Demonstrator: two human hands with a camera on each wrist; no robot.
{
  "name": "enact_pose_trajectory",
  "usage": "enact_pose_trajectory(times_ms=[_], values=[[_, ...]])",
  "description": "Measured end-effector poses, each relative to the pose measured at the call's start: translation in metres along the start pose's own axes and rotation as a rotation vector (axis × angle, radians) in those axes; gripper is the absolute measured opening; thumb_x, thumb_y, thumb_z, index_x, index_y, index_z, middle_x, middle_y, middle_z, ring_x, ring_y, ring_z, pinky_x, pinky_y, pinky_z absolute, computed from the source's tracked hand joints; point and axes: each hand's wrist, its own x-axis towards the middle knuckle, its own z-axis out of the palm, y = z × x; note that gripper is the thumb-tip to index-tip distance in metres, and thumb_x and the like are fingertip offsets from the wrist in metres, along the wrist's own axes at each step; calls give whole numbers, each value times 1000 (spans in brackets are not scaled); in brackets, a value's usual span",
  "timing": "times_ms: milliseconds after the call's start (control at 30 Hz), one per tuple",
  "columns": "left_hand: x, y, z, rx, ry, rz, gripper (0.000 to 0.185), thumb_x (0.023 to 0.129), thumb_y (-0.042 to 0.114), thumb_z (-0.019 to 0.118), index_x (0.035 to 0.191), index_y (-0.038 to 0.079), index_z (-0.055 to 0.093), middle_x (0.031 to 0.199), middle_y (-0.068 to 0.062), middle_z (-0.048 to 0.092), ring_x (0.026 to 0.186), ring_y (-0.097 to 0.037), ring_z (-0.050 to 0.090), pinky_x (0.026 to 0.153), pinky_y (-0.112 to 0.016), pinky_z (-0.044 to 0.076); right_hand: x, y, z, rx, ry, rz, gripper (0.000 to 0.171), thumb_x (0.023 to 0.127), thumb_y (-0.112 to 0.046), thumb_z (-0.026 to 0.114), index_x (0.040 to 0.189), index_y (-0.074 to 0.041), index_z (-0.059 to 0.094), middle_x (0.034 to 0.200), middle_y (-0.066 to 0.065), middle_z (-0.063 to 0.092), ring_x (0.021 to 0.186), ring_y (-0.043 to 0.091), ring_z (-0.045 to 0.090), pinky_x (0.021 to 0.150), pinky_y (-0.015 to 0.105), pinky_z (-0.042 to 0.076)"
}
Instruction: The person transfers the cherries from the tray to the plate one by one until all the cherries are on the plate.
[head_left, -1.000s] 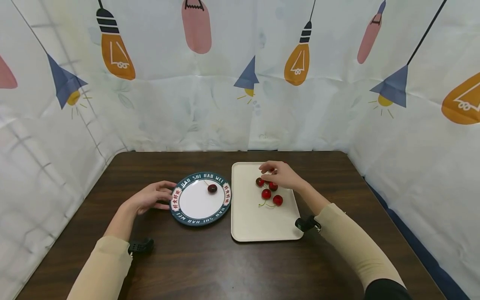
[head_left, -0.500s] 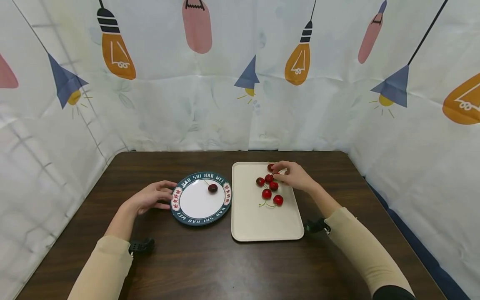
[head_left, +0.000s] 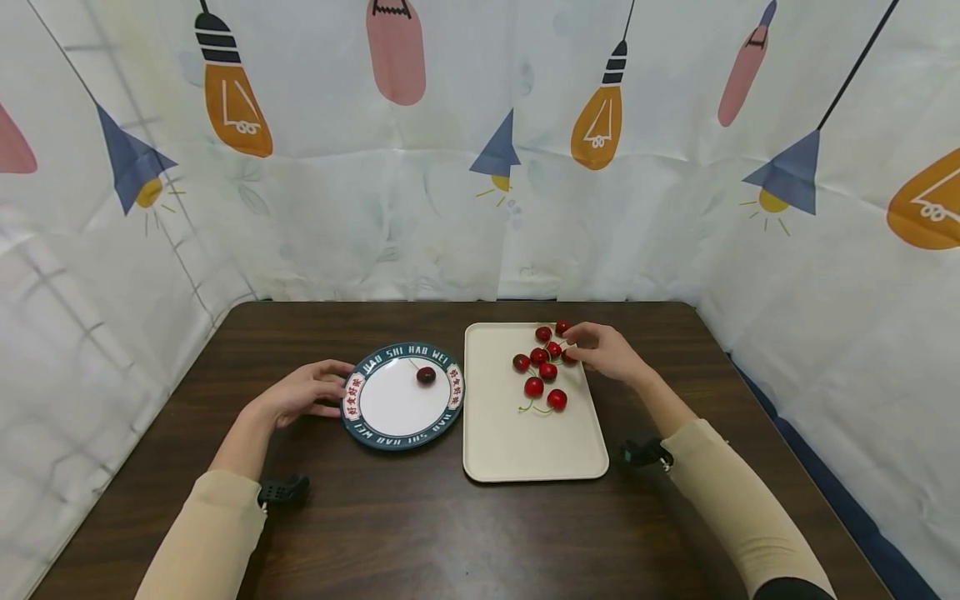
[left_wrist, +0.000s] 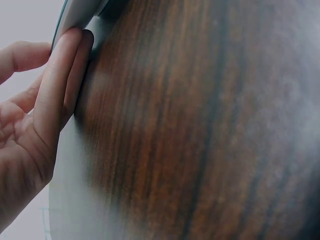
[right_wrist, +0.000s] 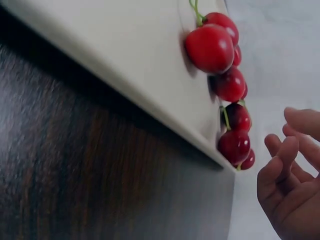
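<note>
In the head view my left hand (head_left: 311, 393) rests its fingertips on the left rim of a round plate (head_left: 352, 429) with a dark teal, lettered border. In the left wrist view its fingers (left_wrist: 55, 80) lie nearly straight against the plate's edge (left_wrist: 82, 12). One dark cherry (head_left: 426, 376) sits on the plate. My right hand (head_left: 603, 350), fingers loosely bent, hovers at the far right corner of a cream tray (head_left: 510, 450). Several red cherries (head_left: 534, 387), some with green stems, lie on the tray. A cherry (head_left: 569, 356) sits partly behind the right fingertips. In the right wrist view the hand (right_wrist: 292, 175) holds nothing.
Plate and tray stand side by side on a dark wood table (head_left: 450, 542), their edges almost meeting. A white curtain (head_left: 450, 233) printed with lamps encloses the back and sides. Each wrist carries a black strap device, such as the left one (head_left: 283, 490).
My right hand has moved rightward across the tray, away from the cherries. More cherries at the tray's far end have come into view from behind it. The left hand and plate stay put.
</note>
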Motion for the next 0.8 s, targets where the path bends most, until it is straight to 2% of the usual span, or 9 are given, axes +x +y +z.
enact_pose_trajectory(times_ms=[167, 300, 433, 633, 800], values=[[-1, 1, 0, -4, -5, 4, 60, 103, 6, 58, 155, -5, 29, 127, -24, 58, 98, -27, 65, 86, -42, 60, -2, 7, -1, -14, 1, 18, 35, 99, -12, 69, 132, -3, 64, 129, 20, 62, 64, 25, 56, 62, 36, 53], [-1, 1, -1, -2, -5, 6, 59, 103, 6, 58, 154, -5, 29, 125, -24, 59, 98, -26, 65, 86, -42, 60, -1, 12, 0, -21, -2, 32, 37, 98, -11, 70, 133, -3, 63, 130, 20, 61, 60, 22, 52, 61, 35, 51], [0, 0, -1, -1, -5, 5, 59, 104, 7, 58, 154, -5, 30, 126, -24, 58, 98, -27, 65, 87, -42, 60, 1, 17, 4, -34, -18, 55, 38, 97, -10, 70, 134, -4, 63, 132, 19, 60, 61, 22, 54, 60, 35, 50], [-1, 1, 0, -8, -3, 10, 59, 104, 6, 58, 154, -5, 29, 129, -25, 57, 99, -26, 65, 87, -42, 60, 6, 21, 10, -73, -31, 48, 38, 95, -8, 70, 132, -3, 64, 133, 20, 61, 68, 22, 58, 65, 33, 56], [-1, 1, 0, -6, -7, 6, 59, 104, 6, 57, 154, -6, 29, 128, -25, 57, 99, -26, 65, 88, -42, 60, 4, 20, 12, -111, -22, 37, 37, 93, -5, 72, 130, -3, 65, 129, 20, 62, 68, 22, 56, 63, 34, 53]])
